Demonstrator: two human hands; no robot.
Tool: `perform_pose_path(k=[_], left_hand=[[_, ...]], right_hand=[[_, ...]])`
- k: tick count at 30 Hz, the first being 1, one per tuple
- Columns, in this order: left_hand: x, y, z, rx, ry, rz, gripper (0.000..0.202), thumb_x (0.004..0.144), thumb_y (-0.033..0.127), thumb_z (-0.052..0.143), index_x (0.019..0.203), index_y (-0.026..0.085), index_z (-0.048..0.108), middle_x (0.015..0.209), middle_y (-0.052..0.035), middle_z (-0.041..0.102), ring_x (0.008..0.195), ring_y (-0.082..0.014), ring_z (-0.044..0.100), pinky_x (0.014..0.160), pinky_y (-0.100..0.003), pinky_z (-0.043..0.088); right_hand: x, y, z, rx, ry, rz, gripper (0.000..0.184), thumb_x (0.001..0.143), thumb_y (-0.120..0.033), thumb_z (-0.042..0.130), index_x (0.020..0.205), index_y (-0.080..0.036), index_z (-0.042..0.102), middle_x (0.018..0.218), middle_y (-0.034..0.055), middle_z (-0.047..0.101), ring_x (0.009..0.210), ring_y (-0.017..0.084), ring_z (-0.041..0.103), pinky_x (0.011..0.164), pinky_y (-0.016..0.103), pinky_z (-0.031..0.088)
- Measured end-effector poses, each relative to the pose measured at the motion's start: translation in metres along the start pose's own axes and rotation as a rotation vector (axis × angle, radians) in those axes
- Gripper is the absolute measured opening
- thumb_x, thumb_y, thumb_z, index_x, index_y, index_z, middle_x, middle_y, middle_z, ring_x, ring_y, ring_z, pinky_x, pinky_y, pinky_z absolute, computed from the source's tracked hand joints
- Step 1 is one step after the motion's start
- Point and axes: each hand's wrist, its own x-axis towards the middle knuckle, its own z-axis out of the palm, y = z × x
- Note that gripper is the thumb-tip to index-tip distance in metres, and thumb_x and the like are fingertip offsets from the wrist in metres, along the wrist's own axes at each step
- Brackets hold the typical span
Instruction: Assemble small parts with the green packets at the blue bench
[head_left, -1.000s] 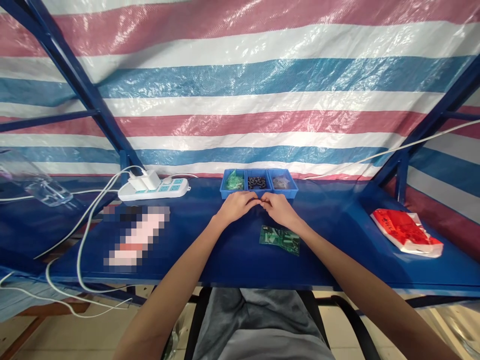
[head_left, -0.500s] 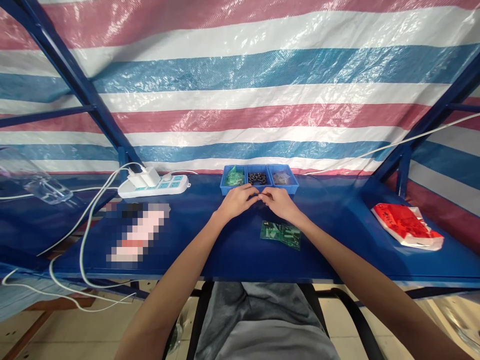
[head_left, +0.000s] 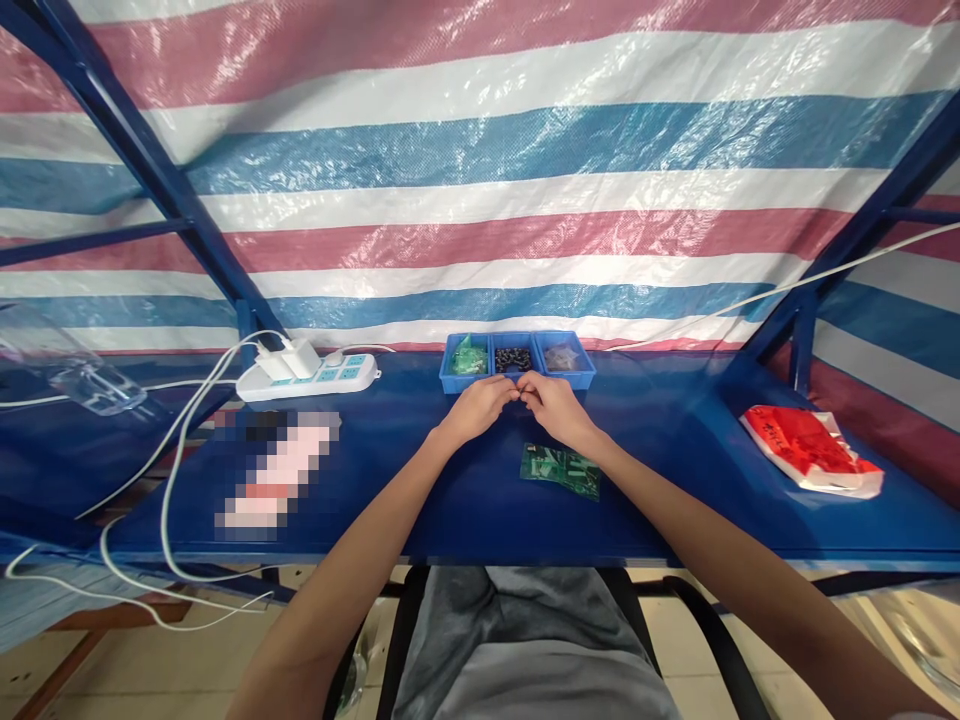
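Both left hand (head_left: 480, 408) and right hand (head_left: 555, 408) have curled fingers (head_left: 503, 388) close together; whether pinching something, I cannot tell. Just beyond the fingers stands a blue tray (head_left: 456, 384); nearer, a green packet (head_left: 561, 470).

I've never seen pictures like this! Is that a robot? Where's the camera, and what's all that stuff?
No robot here, just a person's bare left hand and right hand. The camera sits on the person's head, looking forward and down, so you see about what they see. On the blue table is a box with three parts; the middle one holds black bits. There's also a green piece, a red packet and a white power strip. The fingertips meet just in front of the box; anything between them is too small to make out.
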Motion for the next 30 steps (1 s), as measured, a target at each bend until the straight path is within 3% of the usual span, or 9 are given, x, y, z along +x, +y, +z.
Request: perform_pose_path(k=[5,11,15,23,27,30], left_hand=[[0.0009,0.006,-0.0011,-0.061,0.01,-0.045,0.034,0.107,0.035,0.036,0.089,0.019,0.06,0.082,-0.0032,0.062,0.073,-0.016,0.058,0.067,-0.027,0.043],[-0.001,0.0098,-0.0041,0.011,0.08,-0.044,0.019,0.101,0.027,0.046,0.111,0.021,0.06,0.098,-0.0038,0.065,0.08,-0.0164,0.06,0.072,-0.027,0.045],[-0.0014,0.0057,-0.0026,0.067,0.054,-0.02,0.017,0.1,0.035,0.052,0.106,0.022,0.061,0.096,-0.0025,0.061,0.077,-0.0152,0.057,0.069,-0.026,0.044],[-0.0024,0.0037,0.0005,0.112,0.072,-0.015,0.025,0.105,0.038,0.044,0.107,0.021,0.062,0.1,-0.0038,0.062,0.08,-0.0158,0.06,0.073,-0.028,0.046],[-0.0024,0.0056,-0.0003,0.143,0.063,-0.011,0.031,0.107,0.037,0.037,0.103,0.02,0.064,0.1,-0.0055,0.063,0.086,-0.0173,0.062,0.077,-0.029,0.047],[-0.0018,0.0053,-0.0012,0.149,0.062,-0.003,0.036,0.108,0.037,0.034,0.1,0.019,0.064,0.095,-0.0058,0.061,0.087,-0.0178,0.062,0.078,-0.029,0.047]], right_hand=[[0.0009,0.0013,0.0023,0.007,-0.012,0.055,0.008,0.089,-0.017,0.057,0.085,-0.021,0.062,0.076,0.0007,0.069,0.071,0.018,0.063,0.07,0.028,0.042],[0.0029,0.0045,0.0025,0.147,0.006,0.15,0.006,0.088,-0.021,0.058,0.084,-0.021,0.062,0.073,0.0,0.069,0.065,0.017,0.064,0.07,0.029,0.047],[0.0036,0.0053,0.0018,0.224,-0.009,0.194,0.008,0.087,-0.024,0.061,0.082,-0.02,0.064,0.073,0.0007,0.07,0.066,0.017,0.067,0.07,0.03,0.051],[0.0028,0.0,-0.0019,0.224,-0.039,0.173,0.024,0.096,-0.03,0.051,0.076,-0.02,0.061,0.072,0.0017,0.07,0.068,0.018,0.069,0.07,0.028,0.052],[0.0022,0.0012,-0.0018,0.17,-0.04,0.106,0.026,0.097,-0.022,0.043,0.077,-0.021,0.059,0.074,0.0016,0.07,0.067,0.017,0.068,0.07,0.028,0.049],[0.0018,0.0018,0.0,0.067,-0.011,0.042,0.018,0.094,-0.016,0.046,0.084,-0.021,0.061,0.076,0.0011,0.07,0.07,0.018,0.067,0.071,0.028,0.047]])
